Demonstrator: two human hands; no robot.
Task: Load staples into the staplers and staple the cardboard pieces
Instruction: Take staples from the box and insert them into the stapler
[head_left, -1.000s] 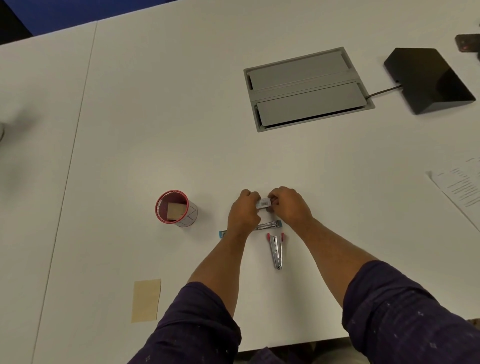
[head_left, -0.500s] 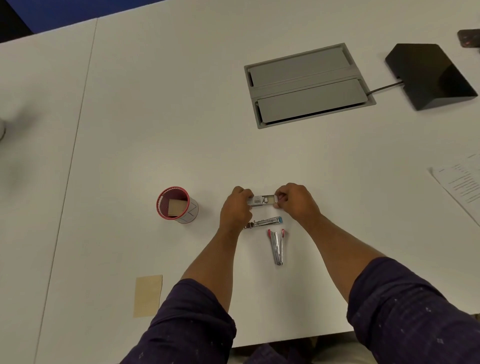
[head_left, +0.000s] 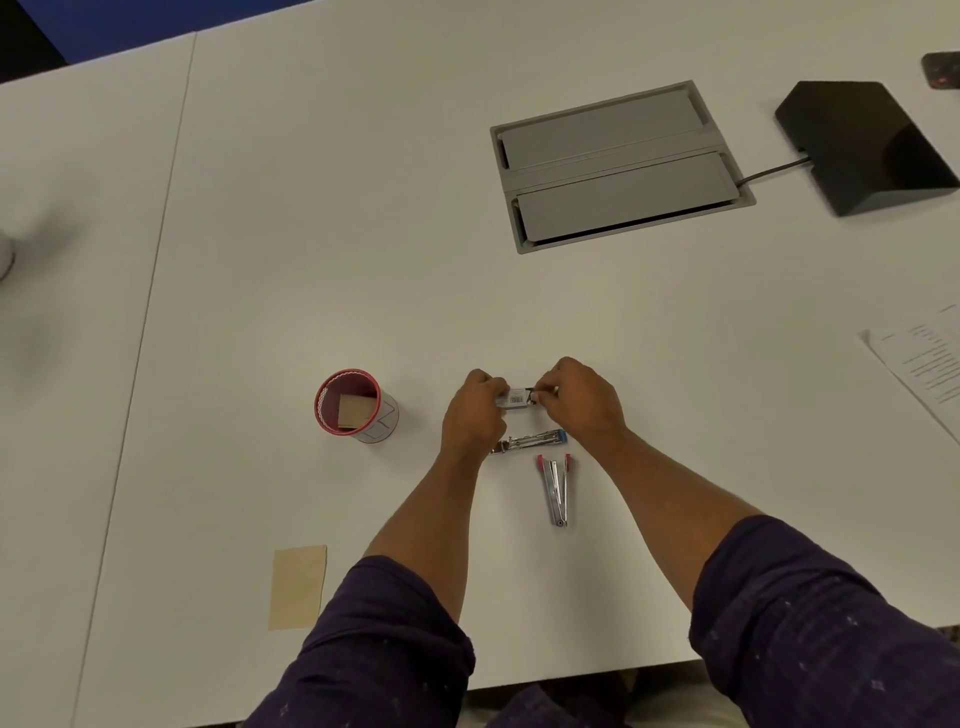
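Note:
Both my hands hold a small white staple box (head_left: 516, 399) just above the table. My left hand (head_left: 475, 415) grips its left end and my right hand (head_left: 579, 402) pinches its right end, where a dark opening shows. Below them lies a blue-tipped stapler (head_left: 535, 441), opened flat and running left to right, partly hidden under my left wrist. A red-tipped stapler (head_left: 556, 488) lies opened nearer me, pointing away. One tan cardboard piece (head_left: 297, 587) lies flat at the near left. Another cardboard piece (head_left: 356, 413) stands inside the red-rimmed cup (head_left: 384, 421).
A grey cable hatch (head_left: 618, 166) is set into the white table (head_left: 311, 234) at the back. A black wedge-shaped device (head_left: 862, 145) with a cord sits far right. Printed paper (head_left: 924, 364) lies at the right edge. The table's near edge runs just below my sleeves.
My hands pulled apart on the staple box half a second ago and have come closer together again. The staplers, cup and cardboard stayed where they were.

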